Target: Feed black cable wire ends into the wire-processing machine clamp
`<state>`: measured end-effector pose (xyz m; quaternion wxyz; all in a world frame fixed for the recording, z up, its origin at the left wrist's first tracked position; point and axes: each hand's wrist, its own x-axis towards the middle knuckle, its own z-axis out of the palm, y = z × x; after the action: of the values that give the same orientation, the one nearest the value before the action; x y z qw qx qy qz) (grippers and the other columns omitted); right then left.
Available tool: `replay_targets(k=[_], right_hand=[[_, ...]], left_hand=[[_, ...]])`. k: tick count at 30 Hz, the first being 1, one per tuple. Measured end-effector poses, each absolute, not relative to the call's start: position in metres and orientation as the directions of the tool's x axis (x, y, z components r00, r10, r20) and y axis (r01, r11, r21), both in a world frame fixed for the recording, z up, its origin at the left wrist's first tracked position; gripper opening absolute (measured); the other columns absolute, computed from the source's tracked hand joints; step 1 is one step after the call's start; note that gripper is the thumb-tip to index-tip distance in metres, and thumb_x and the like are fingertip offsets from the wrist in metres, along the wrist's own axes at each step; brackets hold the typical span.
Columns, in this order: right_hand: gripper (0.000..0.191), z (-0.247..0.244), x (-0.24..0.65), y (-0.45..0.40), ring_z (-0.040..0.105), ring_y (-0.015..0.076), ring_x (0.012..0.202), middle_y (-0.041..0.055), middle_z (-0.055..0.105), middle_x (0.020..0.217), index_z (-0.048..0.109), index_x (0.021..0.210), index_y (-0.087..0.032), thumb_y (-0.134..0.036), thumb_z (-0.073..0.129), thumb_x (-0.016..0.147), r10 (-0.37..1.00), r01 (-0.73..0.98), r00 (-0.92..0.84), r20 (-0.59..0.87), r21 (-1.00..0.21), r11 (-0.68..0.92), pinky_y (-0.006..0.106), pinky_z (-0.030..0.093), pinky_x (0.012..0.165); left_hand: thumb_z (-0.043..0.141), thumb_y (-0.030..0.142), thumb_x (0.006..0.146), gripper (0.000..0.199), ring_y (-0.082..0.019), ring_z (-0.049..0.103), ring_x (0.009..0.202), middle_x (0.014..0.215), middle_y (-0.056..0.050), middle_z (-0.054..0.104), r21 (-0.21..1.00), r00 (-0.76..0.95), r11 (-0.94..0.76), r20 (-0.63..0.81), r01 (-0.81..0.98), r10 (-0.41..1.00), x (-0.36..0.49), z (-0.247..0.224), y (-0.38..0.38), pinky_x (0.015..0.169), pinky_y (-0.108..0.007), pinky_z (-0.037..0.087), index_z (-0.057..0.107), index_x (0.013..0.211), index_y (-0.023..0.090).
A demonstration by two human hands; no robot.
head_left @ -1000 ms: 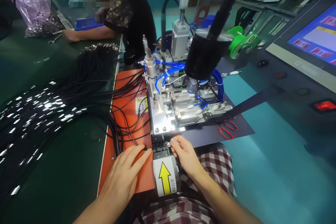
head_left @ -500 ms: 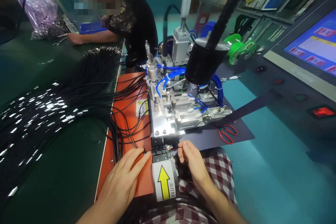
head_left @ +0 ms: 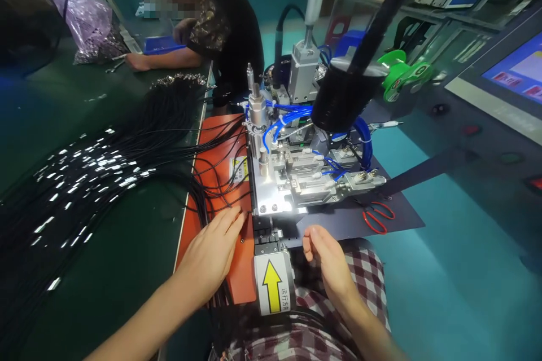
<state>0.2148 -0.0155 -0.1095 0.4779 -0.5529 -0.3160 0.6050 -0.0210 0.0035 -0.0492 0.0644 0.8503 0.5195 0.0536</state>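
Note:
My left hand [head_left: 214, 251] lies over the orange plate [head_left: 243, 287] beside the machine, fingers stretched out and fingertips near the edge of the black track [head_left: 266, 234]. Black cables [head_left: 201, 194] run across the plate and pass by this hand; whether its fingertips touch one I cannot tell. Right of the track, my right hand [head_left: 328, 256] hovers apart from it with fingers curled in, nothing visible in them. Ahead stands the metal machine [head_left: 266, 194] with blue air tubes. A white cover [head_left: 273, 287] with a yellow arrow sits between my hands.
Many black cables with shiny ends [head_left: 122, 163] spread over the dark green table [head_left: 139, 248]. Red-handled scissors [head_left: 379, 217] lie on the grey plate at right. A black cylinder [head_left: 341, 96] hangs over the machine. A co-worker [head_left: 235, 17] sits across; a screen [head_left: 519, 67] stands right.
My left hand has slid forward along the plate toward the machine. The coloured wire ends seen on the track are out of sight. My right hand stays curled; the view has shifted slightly.

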Motion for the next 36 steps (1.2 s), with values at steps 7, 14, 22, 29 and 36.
replay_targets(k=[7, 14, 22, 29, 36], right_hand=[[0.024, -0.101, 0.226, -0.023, 0.038, 0.011, 0.056, -0.0035, 0.046, 0.064, 0.055, 0.079, -0.02, -0.042, 0.051, 0.088, 0.927, -0.249, 0.074, -0.367, -0.907, -0.339, 0.025, 0.032, 0.055], [0.022, -0.09, 0.224, -0.023, 0.037, 0.0119, 0.056, -0.0029, 0.046, 0.065, 0.053, 0.079, -0.021, -0.04, 0.049, 0.089, 0.934, -0.227, 0.044, -0.354, -0.914, -0.335, 0.026, 0.031, 0.055], [0.025, -0.078, 0.225, -0.025, 0.036, 0.0118, 0.056, -0.0036, 0.044, 0.063, 0.051, 0.077, -0.021, -0.042, 0.046, 0.09, 0.938, -0.189, 0.002, -0.346, -0.922, -0.339, 0.025, 0.03, 0.055], [0.026, -0.072, 0.222, -0.028, 0.036, 0.0106, 0.056, -0.0044, 0.044, 0.063, 0.052, 0.077, -0.022, -0.043, 0.045, 0.091, 0.935, -0.18, -0.031, -0.354, -0.918, -0.353, 0.023, 0.029, 0.055], [0.027, -0.068, 0.217, -0.027, 0.036, 0.01, 0.055, -0.0045, 0.044, 0.062, 0.053, 0.078, -0.021, -0.044, 0.046, 0.09, 0.934, -0.206, -0.083, -0.348, -0.911, -0.358, 0.022, 0.031, 0.055]], left_hand=[[0.034, 0.0, 0.083, 0.038, -0.019, 0.049, 0.111, 0.113, -0.004, 0.058, 0.209, 0.696, -0.665, -0.154, 0.717, 0.701, -0.047, -0.008, 0.005, 0.108, -0.044, 0.027, 0.058, 0.104, 0.021], [0.035, -0.001, 0.082, 0.027, -0.017, 0.051, 0.082, 0.089, -0.003, 0.053, 0.312, 0.694, -0.62, -0.313, 0.72, 0.648, -0.05, 0.012, 0.016, 0.077, -0.031, 0.043, 0.053, 0.076, 0.019], [0.036, 0.011, 0.091, 0.022, -0.017, 0.053, 0.093, 0.094, -0.004, 0.059, 0.471, 0.747, -0.599, -0.238, 0.647, 0.62, -0.058, 0.01, 0.018, 0.087, -0.032, 0.043, 0.056, 0.091, 0.02], [0.034, 0.006, 0.091, 0.029, -0.023, 0.052, 0.107, 0.108, -0.01, 0.063, 0.02, 0.888, -0.888, -0.029, 0.46, 0.459, -0.072, -0.01, -0.005, 0.098, -0.039, 0.038, 0.056, 0.109, 0.012], [0.036, 0.007, 0.091, 0.026, -0.023, 0.053, 0.102, 0.104, -0.01, 0.063, -0.092, 0.788, -0.791, -0.07, 0.605, 0.611, -0.069, -0.009, 0.01, 0.083, -0.036, 0.041, 0.058, 0.101, 0.015]])
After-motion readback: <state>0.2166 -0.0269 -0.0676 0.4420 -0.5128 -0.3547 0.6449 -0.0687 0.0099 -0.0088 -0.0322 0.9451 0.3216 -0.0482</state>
